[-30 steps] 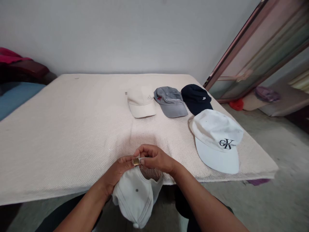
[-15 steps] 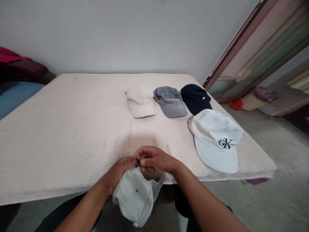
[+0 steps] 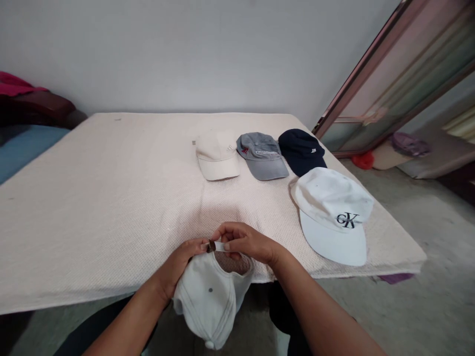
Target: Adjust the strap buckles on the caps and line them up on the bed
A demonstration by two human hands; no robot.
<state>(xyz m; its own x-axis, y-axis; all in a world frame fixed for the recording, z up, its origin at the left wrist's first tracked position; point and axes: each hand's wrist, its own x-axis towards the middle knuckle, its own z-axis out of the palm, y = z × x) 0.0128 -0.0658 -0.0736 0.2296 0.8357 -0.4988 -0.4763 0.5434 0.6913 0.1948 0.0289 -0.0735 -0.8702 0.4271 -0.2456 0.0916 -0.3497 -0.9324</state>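
An off-white cap [image 3: 208, 301] hangs at the table's front edge, its back opening turned up and away from me. My left hand [image 3: 185, 259] is closed on the cap's rim beside a small brown metal buckle [image 3: 211, 246]. Pinched in my right hand [image 3: 247, 243] is the pale back strap [image 3: 220, 246], which runs out of the buckle to the right. The strap's far part is hidden behind my right fingers. Beyond my hands, a white cap with black letters [image 3: 336, 217] lies to the right.
A cream cap [image 3: 217, 155], a grey cap [image 3: 261, 155] and a navy cap [image 3: 302, 152] sit in a row farther back. They rest on a pale cloth-covered table [image 3: 111, 212]. A wall stands behind it, and a framed glass panel [image 3: 401, 74] is at the right.
My right hand has shifted slightly right, away from the buckle. A length of pale strap now shows between the buckle and my right fingers. My left hand stays put.
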